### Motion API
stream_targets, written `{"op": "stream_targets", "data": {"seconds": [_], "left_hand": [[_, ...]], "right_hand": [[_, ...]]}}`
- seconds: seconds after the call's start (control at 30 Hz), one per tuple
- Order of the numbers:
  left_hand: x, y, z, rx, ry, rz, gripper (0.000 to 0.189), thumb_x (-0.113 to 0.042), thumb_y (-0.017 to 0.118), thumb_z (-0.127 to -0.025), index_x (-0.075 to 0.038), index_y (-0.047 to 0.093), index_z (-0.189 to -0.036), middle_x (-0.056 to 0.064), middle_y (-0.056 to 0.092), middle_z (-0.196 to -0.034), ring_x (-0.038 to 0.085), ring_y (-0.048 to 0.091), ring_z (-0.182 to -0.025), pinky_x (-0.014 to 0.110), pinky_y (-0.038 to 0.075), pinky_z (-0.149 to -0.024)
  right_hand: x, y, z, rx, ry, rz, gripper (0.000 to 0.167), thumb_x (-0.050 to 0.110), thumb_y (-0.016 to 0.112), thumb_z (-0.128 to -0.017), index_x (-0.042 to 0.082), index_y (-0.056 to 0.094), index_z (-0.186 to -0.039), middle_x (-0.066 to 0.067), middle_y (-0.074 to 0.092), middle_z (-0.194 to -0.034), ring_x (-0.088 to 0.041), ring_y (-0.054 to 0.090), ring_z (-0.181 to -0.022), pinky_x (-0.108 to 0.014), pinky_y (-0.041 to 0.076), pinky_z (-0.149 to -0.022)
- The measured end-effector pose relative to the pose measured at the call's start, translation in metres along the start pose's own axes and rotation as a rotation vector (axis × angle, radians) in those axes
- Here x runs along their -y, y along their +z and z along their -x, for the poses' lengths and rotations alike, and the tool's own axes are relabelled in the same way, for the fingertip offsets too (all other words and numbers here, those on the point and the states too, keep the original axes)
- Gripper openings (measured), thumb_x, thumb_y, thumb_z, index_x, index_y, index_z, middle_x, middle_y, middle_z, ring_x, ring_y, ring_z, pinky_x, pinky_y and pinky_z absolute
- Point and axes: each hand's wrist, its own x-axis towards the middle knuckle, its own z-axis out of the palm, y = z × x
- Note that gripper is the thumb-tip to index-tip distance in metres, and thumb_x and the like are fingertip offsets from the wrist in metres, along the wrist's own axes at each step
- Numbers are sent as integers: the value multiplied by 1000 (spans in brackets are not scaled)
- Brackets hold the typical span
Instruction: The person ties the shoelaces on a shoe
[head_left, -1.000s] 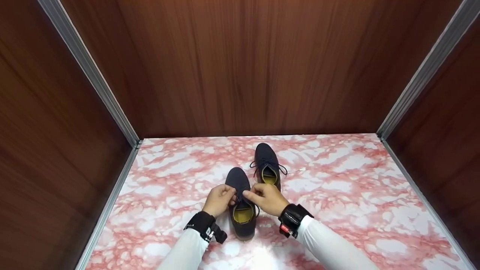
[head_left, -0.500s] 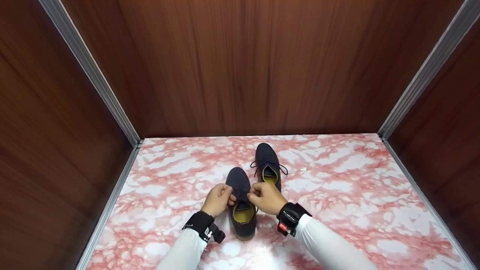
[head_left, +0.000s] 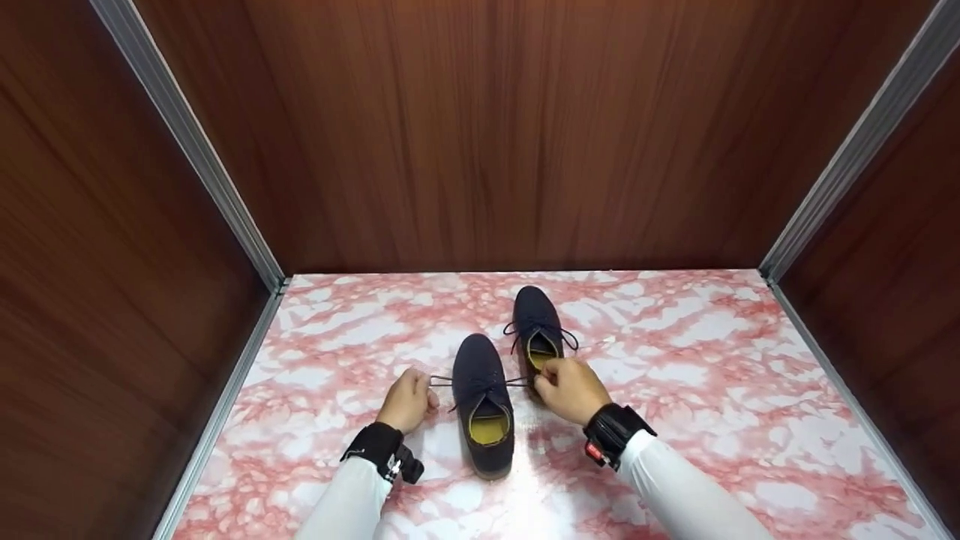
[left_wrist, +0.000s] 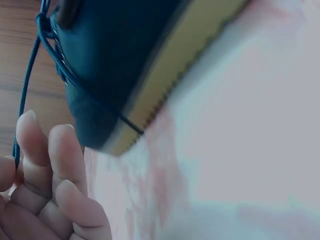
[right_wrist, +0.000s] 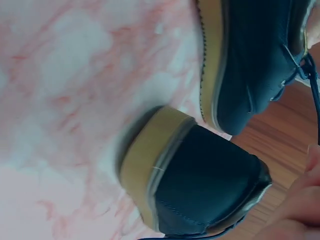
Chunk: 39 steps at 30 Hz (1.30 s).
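Observation:
A navy lace-up shoe (head_left: 478,358) with a yellow insole stands on the floor between the hands, toe pointing away. To its left, my left hand (head_left: 405,401) pinches a loop of the shoelace (left_wrist: 29,70), drawn out sideways and taut. My right hand (head_left: 574,391) pinches the lace on the opposite side, also stretched straight; in the right wrist view its fingertips are mostly out of frame. A loose lace end hangs at the shoe's left side. The matching shoe (head_left: 531,306), laced in a bow, stands farther back to the right, its heel partly hidden behind my right hand.
Red-and-white marbled flooring (head_left: 360,330) lies under both shoes. A brown wood-grain panel (head_left: 480,135) rises at the back, with similar panels left and right. Grey metal strips (head_left: 259,330) run along the side edges and corners.
Both hands have moved apart from over the nearer shoe's laces, left hand leftward and right hand rightward. The lace loops now stretch out on both sides. The shoes stay in place.

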Motion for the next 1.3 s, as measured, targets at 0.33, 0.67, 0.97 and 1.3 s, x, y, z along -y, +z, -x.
{"op": "stream_targets", "data": {"seconds": [0.33,0.67,0.97,1.3], "left_hand": [[6,-8,1,-34,-4,-127,21,-12,43,-110,1,54,-98,1,60,-70,12,60,-59,29,49,-65],[9,-5,2,-47,-41,-70,22,-13,43,-109,0,54,-96,2,58,-71,13,60,-56,27,44,-52],[12,-1,2,-15,-50,-59,23,-15,44,-110,-2,54,-94,1,59,-69,13,62,-56,27,44,-56],[9,3,7,56,-89,52,23,-16,54,-106,4,64,-100,11,70,-77,18,69,-65,24,51,-59]], "right_hand": [[-15,0,5,-27,-29,41,33,11,69,-87,19,51,-60,6,48,-59,-13,48,-58,-30,40,-59],[-14,-1,5,-112,52,13,35,13,64,-86,20,47,-56,7,45,-55,-13,44,-54,-28,33,-54],[-18,-1,5,-97,97,12,34,15,64,-87,20,48,-57,5,48,-56,-15,46,-54,-30,34,-54],[-19,-8,10,14,65,-25,38,23,71,-95,20,53,-61,9,45,-56,-10,44,-53,-26,34,-54]]}}
